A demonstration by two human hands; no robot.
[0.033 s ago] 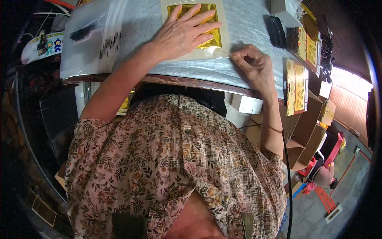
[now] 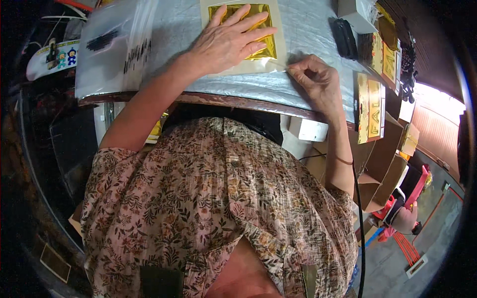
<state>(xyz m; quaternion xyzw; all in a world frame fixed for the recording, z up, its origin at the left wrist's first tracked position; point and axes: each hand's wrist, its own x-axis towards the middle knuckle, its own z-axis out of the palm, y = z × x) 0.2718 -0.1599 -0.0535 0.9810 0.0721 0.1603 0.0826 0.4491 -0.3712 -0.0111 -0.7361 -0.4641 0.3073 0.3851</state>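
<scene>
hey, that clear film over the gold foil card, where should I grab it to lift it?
Probably at its lower right corner, coming from the right. The clear film lies flat over the gold foil card, and only that corner juts free, where the right hand already pinches. The left hand presses the card flat.

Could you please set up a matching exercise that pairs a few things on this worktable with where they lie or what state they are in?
Things:
1. left hand
2. right hand
3. clear plastic bag
4. black case

Places or states:
A. lies at the table's left end
B. pinches the edge of a clear film
C. lies right of the gold foil sheet
D. pressed flat on the gold foil sheet

Pairs: 1-D, 2-B, 3-A, 4-C
</scene>
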